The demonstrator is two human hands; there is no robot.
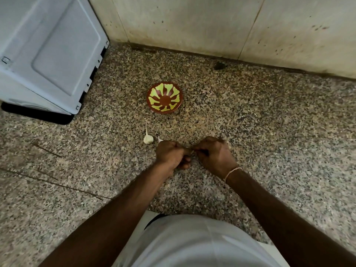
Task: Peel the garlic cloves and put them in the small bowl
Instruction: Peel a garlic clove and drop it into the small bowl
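A small brown bowl [164, 97] with a yellow-green pattern stands on the speckled stone counter [269, 122], with nothing in it. An unpeeled garlic clove [148, 138] lies in front of the bowl, and a second pale piece [159, 139] peeks out just above my left hand. My left hand [171, 154] and my right hand [213, 154] meet fingertip to fingertip below the bowl, both pinched on a small garlic clove [192, 150] that is almost wholly hidden by the fingers.
A light-blue appliance [48, 51] stands at the back left of the counter. A stained tiled wall [212, 22] closes the back. A dark spot [219, 65] sits at the wall's foot. My white-clothed body [202, 241] is at the counter's near edge.
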